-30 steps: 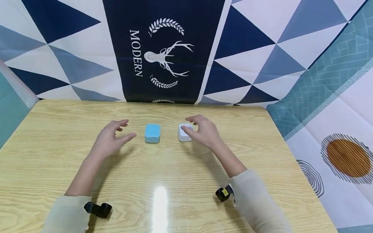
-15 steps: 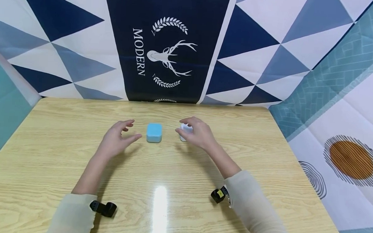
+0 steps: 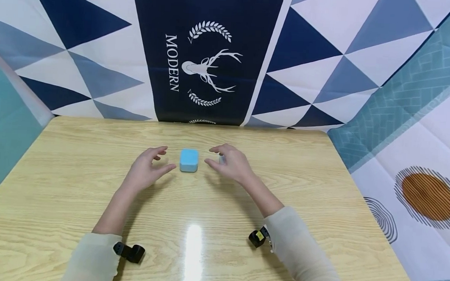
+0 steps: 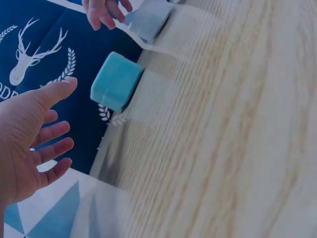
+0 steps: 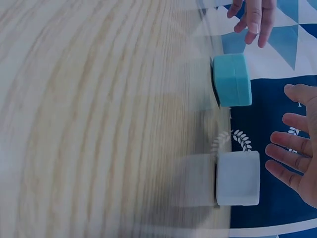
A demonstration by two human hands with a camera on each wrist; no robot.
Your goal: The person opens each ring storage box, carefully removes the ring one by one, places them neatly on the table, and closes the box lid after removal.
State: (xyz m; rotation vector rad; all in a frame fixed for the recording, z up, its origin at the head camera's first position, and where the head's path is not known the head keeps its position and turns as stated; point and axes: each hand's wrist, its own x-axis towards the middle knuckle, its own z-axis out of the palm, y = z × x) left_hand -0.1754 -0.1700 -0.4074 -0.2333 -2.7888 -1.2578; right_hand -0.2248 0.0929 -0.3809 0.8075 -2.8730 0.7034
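Note:
A light blue rounded box (image 3: 188, 160) sits on the table between my two hands. My left hand (image 3: 147, 168) hovers to its left, thumb and fingers spread apart, holding nothing. On the other side, my right hand (image 3: 231, 163) hovers with its thumb and fingers apart, also holding nothing. The right hand covers most of a white rounded box in the head view. That white box (image 5: 238, 178) shows fully in the right wrist view, standing on the table beside the right hand and apart from the blue one. Neither hand appears to touch a box.
The wooden table (image 3: 160, 213) meets a patterned cloth (image 3: 198, 62) with a deer print at its far edge. Another printed cloth (image 3: 406, 252) hangs at the right. A black wrist camera (image 3: 129, 252) sits at the left cuff, another (image 3: 258, 237) at the right cuff.
Both hands have moved inward, the left rightward and the right leftward, so they flank the blue box more closely. The right hand now hides most of the white box. The head view has shifted slightly.

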